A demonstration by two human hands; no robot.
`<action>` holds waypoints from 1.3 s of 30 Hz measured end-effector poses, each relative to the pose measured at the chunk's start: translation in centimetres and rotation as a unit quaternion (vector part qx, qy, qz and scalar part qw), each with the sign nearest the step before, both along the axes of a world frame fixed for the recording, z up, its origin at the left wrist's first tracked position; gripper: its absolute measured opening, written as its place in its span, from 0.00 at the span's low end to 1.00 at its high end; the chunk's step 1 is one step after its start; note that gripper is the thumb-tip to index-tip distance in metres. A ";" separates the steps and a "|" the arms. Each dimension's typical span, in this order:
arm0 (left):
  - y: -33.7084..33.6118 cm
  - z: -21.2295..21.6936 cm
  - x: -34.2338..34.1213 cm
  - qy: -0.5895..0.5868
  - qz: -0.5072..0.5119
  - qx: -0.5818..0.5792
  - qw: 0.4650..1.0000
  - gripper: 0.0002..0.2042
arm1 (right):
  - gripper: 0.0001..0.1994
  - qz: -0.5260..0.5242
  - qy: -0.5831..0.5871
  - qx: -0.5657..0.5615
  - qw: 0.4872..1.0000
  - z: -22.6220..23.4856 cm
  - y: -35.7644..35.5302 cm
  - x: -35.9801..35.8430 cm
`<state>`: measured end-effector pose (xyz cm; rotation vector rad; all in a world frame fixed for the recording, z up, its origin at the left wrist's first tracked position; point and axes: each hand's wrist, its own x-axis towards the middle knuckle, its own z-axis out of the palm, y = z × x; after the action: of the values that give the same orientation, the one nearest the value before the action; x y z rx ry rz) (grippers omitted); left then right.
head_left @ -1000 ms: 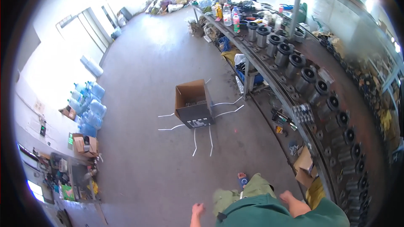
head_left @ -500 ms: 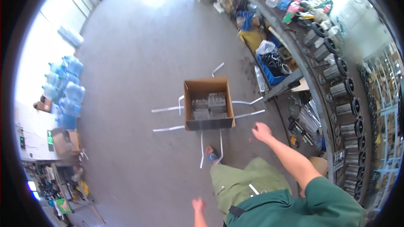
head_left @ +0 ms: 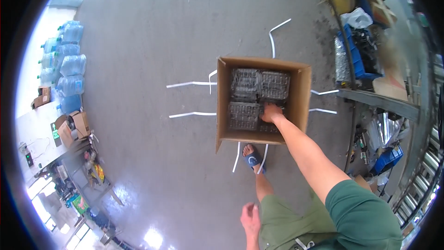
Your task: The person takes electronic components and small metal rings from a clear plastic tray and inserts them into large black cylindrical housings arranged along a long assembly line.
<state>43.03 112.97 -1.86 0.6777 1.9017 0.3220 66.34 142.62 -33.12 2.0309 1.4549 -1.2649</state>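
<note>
Your right hand (head_left: 272,112) is down inside the cardboard box (head_left: 263,61), a little right of its middle, with the forearm crossing over the near wall; the fingers point downward and bend inward, their tips hidden from this view — you cannot tell from here how wide they stand or whether they have closed on anything. Just beside that hand, on its left, lies the near-left clear plastic tray (head_left: 243,116); beyond it sit the far-left clear tray (head_left: 244,81) and the far-right clear tray (head_left: 274,85); more clear plastic (head_left: 268,128) shows in the near-right corner, partly under your hand and wrist.

Your left hand (head_left: 250,220) hangs outside the box, well apart from it, near your green shorts (head_left: 289,217); its thumb and fingers are loosely curled, with a narrow gap between them — the palm looks bare.

The box stands open on the grey floor (head_left: 138,157), its brown inner walls showing; white strips (head_left: 193,83) run out from under it on all four sides; your foot in a blue slipper (head_left: 252,159) is just beside its near wall, between two of those strips.
</note>
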 end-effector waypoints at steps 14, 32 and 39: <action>-14.7 -0.8 -14.2 -0.014 0.187 -0.211 0.959 0.14 | 0.13 0.080 -0.080 0.203 0.973 0.7 -3.7 -9.3; 8.7 27.4 -5.2 -0.436 -0.246 0.061 0.864 0.16 | 0.11 -0.488 0.350 0.367 0.711 61.3 -30.9 -0.6; -5.8 39.6 6.4 -0.656 -0.320 -0.050 0.682 0.18 | 0.12 -0.606 0.402 0.492 0.479 73.4 -56.7 -9.7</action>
<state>49.42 107.20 37.76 0.6802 0.2363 0.1444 56.66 85.92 40.33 4.0365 0.7176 -2.5450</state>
